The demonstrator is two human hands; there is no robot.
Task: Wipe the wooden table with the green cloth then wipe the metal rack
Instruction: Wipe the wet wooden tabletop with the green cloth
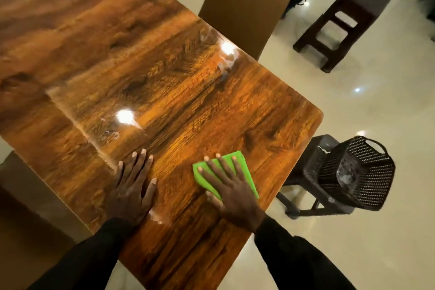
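- Two hands lie on the wooden surface (164, 77) near its close end. The first step, wiping that surface, is the one in hand.
- The right hand (233, 198) presses the green cloth (246, 169) flat to the wood with its fingers spread straight. Its grip is fully open and clasps nothing; it only pushes down on the folded cloth.
- The left hand (131, 190) rests palm-down on bare wood nearby, apart from the cloth. Its grip is open too and holds nothing; it seems to be bracing.
- The cloth sits at the near end, close to the surface's right edge. Most of the wood lies beyond it, and whitish smears (108, 135) show by the light glares, so I judge much wiping is left.
- The next move calls for sliding the cloth away and across under steady flat pressure, out to those smears.
- The rack (355, 174), a dark mesh one, lies tilted on a stool (313, 172) beside the surface's right edge, well apart from the cloth. It comes second, and will likely want the cloth pinched rather than pressed flat.
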